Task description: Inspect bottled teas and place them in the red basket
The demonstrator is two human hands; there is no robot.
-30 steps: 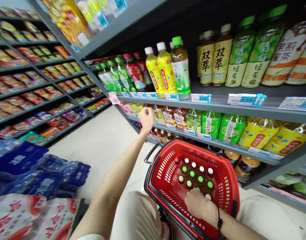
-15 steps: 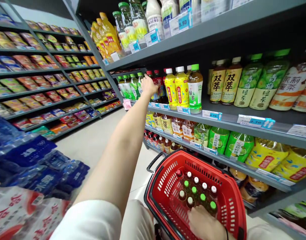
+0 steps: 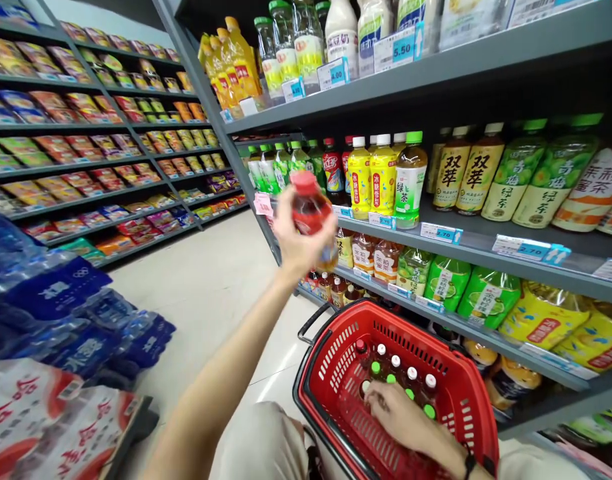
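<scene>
My left hand (image 3: pixel 297 235) is raised in front of the drinks shelf (image 3: pixel 466 243) and wraps around a red-capped bottle (image 3: pixel 310 212) with a red label, held upright and away from the shelf. My right hand (image 3: pixel 399 415) is down inside the red shopping basket (image 3: pixel 336 347), its fingers curled over the caps of several upright bottles (image 3: pixel 403 373) with green, white and red caps. What the right fingers grip, if anything, is hidden. The basket sits low in front of me, next to the lower shelves.
Grey shelves (image 3: pixel 436 60) on the right carry rows of tea and juice bottles with price tags. Across the pale-floored aisle (image 3: pixel 206 287), shelves (image 3: pixel 86 173) hold snack packets. Blue-wrapped water packs (image 3: pixel 61 313) and red-and-white sacks (image 3: pixel 41 420) are stacked at the left.
My left hand reached up to the red-capped bottles on the shelf, closed on one and drew it back toward me. My right hand stayed on the bottles in the basket.
</scene>
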